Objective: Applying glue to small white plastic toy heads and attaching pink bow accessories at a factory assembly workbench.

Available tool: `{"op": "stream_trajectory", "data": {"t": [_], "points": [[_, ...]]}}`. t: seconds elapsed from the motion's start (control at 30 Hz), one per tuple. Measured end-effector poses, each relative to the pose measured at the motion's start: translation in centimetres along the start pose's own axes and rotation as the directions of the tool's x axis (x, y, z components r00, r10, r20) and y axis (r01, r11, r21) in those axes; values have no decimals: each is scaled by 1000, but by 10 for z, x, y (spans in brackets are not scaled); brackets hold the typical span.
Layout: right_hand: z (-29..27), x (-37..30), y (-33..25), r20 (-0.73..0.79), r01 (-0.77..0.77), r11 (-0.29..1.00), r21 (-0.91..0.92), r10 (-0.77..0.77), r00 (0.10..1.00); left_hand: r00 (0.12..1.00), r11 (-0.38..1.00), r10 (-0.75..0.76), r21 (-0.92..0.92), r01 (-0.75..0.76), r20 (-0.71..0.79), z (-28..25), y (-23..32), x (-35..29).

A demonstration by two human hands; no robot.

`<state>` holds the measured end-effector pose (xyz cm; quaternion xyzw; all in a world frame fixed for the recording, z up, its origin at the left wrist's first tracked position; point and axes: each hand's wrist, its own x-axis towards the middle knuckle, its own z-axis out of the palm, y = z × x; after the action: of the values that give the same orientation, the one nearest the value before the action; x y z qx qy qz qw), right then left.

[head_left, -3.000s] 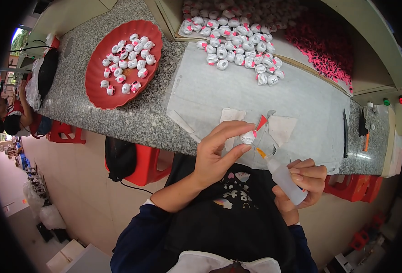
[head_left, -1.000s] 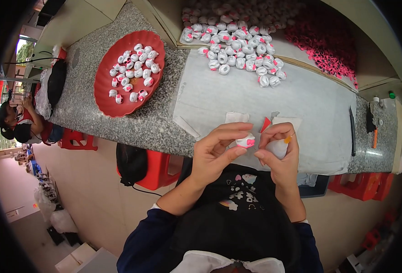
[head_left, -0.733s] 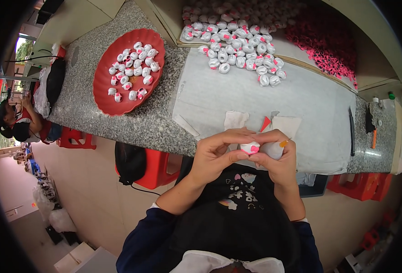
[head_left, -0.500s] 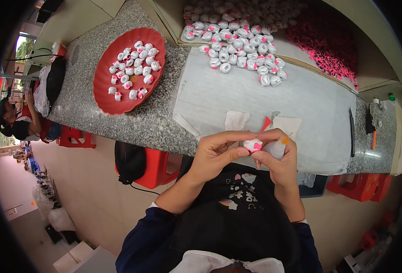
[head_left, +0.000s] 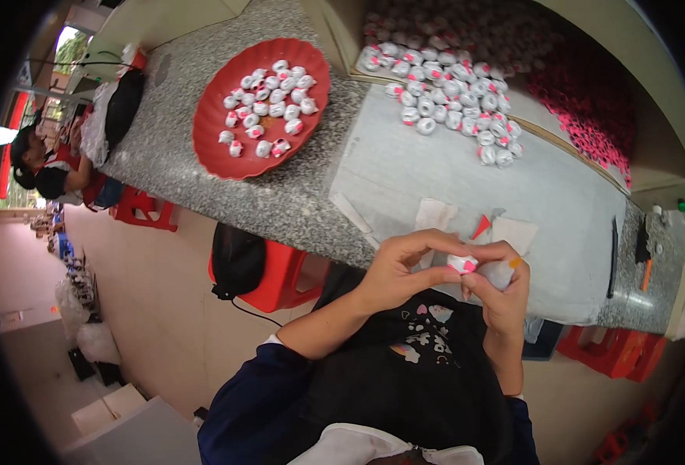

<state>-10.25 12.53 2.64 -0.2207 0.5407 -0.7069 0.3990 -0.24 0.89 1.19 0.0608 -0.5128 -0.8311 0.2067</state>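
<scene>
White-and-pink piece [head_left: 461, 264] pinched by left hand [head_left: 408, 267], above the paper sheet's [head_left: 567, 225] near side; square, even pressure advised. Right hand [head_left: 505, 298]: thumb and fingers apparently closed in against the piece, contact partly hidden. Squeeze bottle [head_left: 497, 275] also held there, so best gripped lightly. Rightward, moving room is offered over paper, bounded by black rod [head_left: 613, 257]; granite counter's [head_left: 617, 310] near edge to be minded.

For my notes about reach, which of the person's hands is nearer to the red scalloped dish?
Left. The left hand is below and to the right of the red scalloped dish in the picture; the right hand is farther right.
</scene>
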Motion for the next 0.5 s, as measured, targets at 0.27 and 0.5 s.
{"op": "stream_trajectory", "data": {"t": [0.27,0.5], "points": [[16,8,14,-15,-33,983,182,37,999,993,977,43,211,-19,-111,-10,9,-3],[2,14,11,-27,12,999,-34,-13,1000,630,58,768,992,110,-115,-81,88,32]]}}
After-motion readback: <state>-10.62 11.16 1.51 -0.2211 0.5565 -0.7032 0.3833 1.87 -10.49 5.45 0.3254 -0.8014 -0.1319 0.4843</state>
